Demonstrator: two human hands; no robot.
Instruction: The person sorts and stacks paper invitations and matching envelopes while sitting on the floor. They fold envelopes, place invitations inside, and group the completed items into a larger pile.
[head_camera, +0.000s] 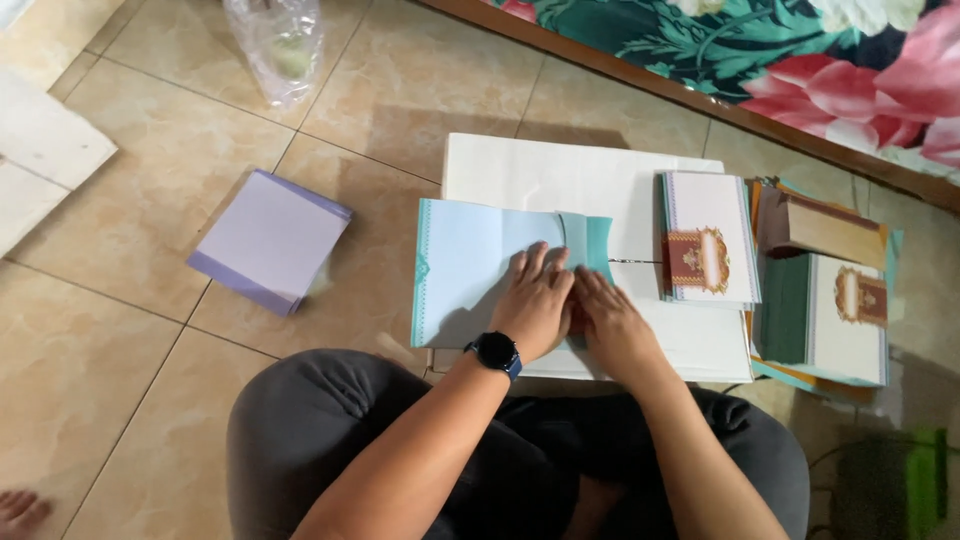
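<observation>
Hands lie flat on a pale blue card (470, 270) with teal edges; the left hand (535, 300) and the right hand (610, 320) sit side by side, touching each other, near the card's right end; the fingers of both hands are spread out and pressed down, holding nothing in a grip; a dark watch (497, 352) is on the left wrist.

The blue card is the thing to look from; it lies on a big white board (580, 175) on the tiled floor (120, 330); its right part is folded over, and that flap is a deeper teal; the card's left end sticks out past the board's edge.

Just right of the card, on the same board, is a stack of white cards (712, 238) with a red and gold picture; further right of the card is a second pile of cards (845, 315), white and green, with a brown box shape on top; left of the card, well apart on the floor, is a pile of light purple paper (268, 238); above and left of the card, far off, is a clear plastic bag (278, 45); above and right of the card is cloth with big pink flowers (800, 50); below the card are the person's knees in dark grey trousers (320, 430).
</observation>
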